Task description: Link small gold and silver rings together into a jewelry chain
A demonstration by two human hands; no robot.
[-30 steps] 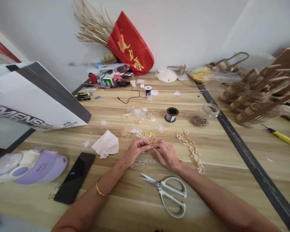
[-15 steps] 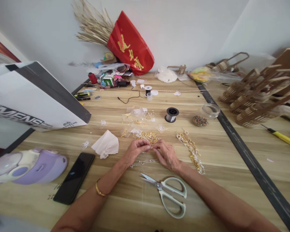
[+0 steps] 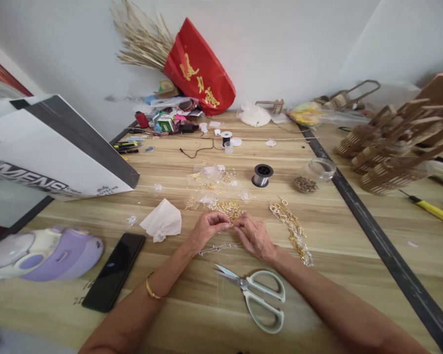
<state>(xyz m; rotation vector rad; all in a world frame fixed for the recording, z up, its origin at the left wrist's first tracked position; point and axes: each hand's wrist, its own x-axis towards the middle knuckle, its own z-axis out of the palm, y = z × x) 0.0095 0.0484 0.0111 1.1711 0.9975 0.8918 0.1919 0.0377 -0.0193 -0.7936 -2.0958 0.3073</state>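
Your left hand point(image 3: 206, 230), right hand point(image 3: 256, 237): fingertips pinched close, can't tell on what. Wood-grain table point(image 3: 192, 300) beneath both, pale wall point(image 3: 288, 54) ahead.

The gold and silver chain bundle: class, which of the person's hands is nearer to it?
Right. The right hand is to the left of the chain bundle, apart from it; the left hand is farther left, on the right hand's other side.
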